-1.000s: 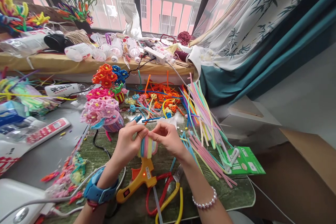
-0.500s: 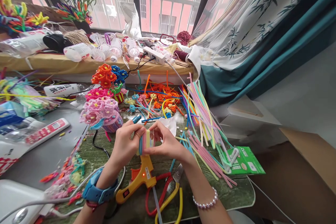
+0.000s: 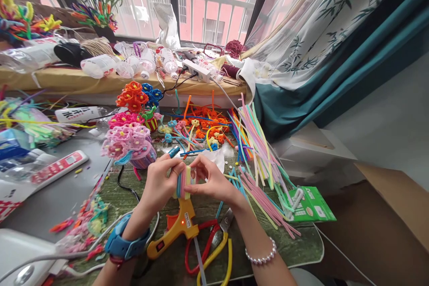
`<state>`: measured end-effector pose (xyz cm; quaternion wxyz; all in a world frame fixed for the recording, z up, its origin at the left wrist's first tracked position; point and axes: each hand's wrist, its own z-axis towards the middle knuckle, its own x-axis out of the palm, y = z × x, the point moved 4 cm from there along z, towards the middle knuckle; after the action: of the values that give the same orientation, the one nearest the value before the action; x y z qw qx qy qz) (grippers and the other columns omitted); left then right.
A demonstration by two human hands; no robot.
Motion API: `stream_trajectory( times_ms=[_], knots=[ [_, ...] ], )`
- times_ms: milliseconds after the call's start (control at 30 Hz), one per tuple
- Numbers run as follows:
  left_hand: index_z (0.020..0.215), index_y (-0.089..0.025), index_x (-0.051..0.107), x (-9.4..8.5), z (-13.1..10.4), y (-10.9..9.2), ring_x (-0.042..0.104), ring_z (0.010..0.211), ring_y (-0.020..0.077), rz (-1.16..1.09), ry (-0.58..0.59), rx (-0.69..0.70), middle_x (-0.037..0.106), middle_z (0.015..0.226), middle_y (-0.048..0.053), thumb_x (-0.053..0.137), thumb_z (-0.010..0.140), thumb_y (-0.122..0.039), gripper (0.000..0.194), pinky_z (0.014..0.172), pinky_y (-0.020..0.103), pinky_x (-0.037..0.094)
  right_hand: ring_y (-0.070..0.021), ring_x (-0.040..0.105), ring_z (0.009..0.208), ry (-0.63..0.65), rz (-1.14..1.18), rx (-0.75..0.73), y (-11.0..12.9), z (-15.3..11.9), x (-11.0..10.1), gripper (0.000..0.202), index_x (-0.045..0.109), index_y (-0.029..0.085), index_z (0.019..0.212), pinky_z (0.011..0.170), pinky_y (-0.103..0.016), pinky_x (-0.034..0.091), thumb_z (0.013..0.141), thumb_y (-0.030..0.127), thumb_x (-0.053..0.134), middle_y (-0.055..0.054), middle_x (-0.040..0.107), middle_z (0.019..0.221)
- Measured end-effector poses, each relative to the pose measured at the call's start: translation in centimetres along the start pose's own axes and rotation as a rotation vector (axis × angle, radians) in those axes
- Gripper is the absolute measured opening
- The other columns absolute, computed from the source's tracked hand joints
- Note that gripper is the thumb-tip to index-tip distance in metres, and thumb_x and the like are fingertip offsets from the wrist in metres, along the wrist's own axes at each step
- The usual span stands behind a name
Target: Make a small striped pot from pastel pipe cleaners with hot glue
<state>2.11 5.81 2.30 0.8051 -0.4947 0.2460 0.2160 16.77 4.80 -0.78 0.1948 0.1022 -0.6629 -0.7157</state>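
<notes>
Over the table, both hands hold a small piece striped with pastel pipe cleaners (image 3: 182,182) in blue, pink and yellow. My left hand (image 3: 165,179) grips its left side between thumb and curled fingers. From the right, my right hand (image 3: 214,181) pinches it, the thumb at its lower edge and the fingertips near its top. Some clear material shows between the right fingers. Just below lies a yellow hot glue gun (image 3: 182,229) with a red light on and its nozzle end hidden behind the piece. Scissors (image 3: 223,241) with red and yellow handles lie beside the gun.
Loose pastel pipe cleaners (image 3: 258,152) spread to the right, by a green packet (image 3: 313,205). Pipe-cleaner flowers (image 3: 127,140) stand at left; orange pieces (image 3: 204,120) lie behind. Cables (image 3: 122,183) run past the left forearm. Bottles (image 3: 147,62) and a power strip (image 3: 197,70) line the sill.
The striped piece has turned a little in the hands, so more blue shows and the yellow stripes sit at its right edge. The right thumb has shifted slightly left.
</notes>
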Motion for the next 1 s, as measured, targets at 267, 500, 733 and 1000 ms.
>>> stream_trajectory(
  times_ms=[267, 500, 733, 1000],
  knots=[
    [0.055, -0.016, 0.062, -0.2, 0.3, 0.4, 0.046, 0.056, 0.0128, -0.033, 0.025, -0.130, 0.050, 0.057, -0.001, 0.051, 0.080, -0.031, 0.031, 0.055, 0.026, 0.033, -0.0116, 0.047, 0.070, 0.046, -0.248, -0.060, 0.4, -0.3, 0.1, 0.057, 0.050, 0.021, 0.100, 0.060, -0.023, 0.039, 0.060, 0.037, 0.087, 0.005, 0.052, 0.082],
    [0.054, -0.017, 0.061, -0.1, 0.4, 0.9, 0.047, 0.057, 0.0134, -0.095, 0.036, -0.200, 0.052, 0.056, 0.000, 0.052, 0.077, -0.035, 0.031, 0.057, 0.026, 0.035, -0.0122, 0.051, 0.070, 0.025, -0.448, -0.127, 0.9, -0.4, -0.1, 0.054, 0.054, 0.019, 0.106, 0.061, -0.023, 0.044, 0.063, 0.032, 0.085, 0.003, 0.057, 0.085],
    [0.054, -0.016, 0.062, -0.1, 0.4, 1.0, 0.047, 0.057, 0.0134, -0.112, 0.045, -0.207, 0.053, 0.056, 0.000, 0.053, 0.076, -0.035, 0.030, 0.055, 0.025, 0.036, -0.0126, 0.054, 0.068, -0.016, -0.606, -0.298, 1.1, -0.8, 0.2, 0.053, 0.057, 0.018, 0.109, 0.062, -0.024, 0.048, 0.063, 0.027, 0.082, 0.000, 0.062, 0.087],
    [0.055, -0.015, 0.061, 0.4, 0.2, 0.9, 0.048, 0.057, 0.0129, -0.146, 0.090, -0.207, 0.055, 0.056, 0.000, 0.052, 0.076, -0.034, 0.030, 0.052, 0.023, 0.036, -0.0129, 0.053, 0.059, -0.077, -0.772, -0.461, 1.2, -1.2, 0.5, 0.046, 0.059, 0.016, 0.101, 0.056, -0.025, 0.046, 0.063, 0.031, 0.080, -0.001, 0.061, 0.076]
  ],
)
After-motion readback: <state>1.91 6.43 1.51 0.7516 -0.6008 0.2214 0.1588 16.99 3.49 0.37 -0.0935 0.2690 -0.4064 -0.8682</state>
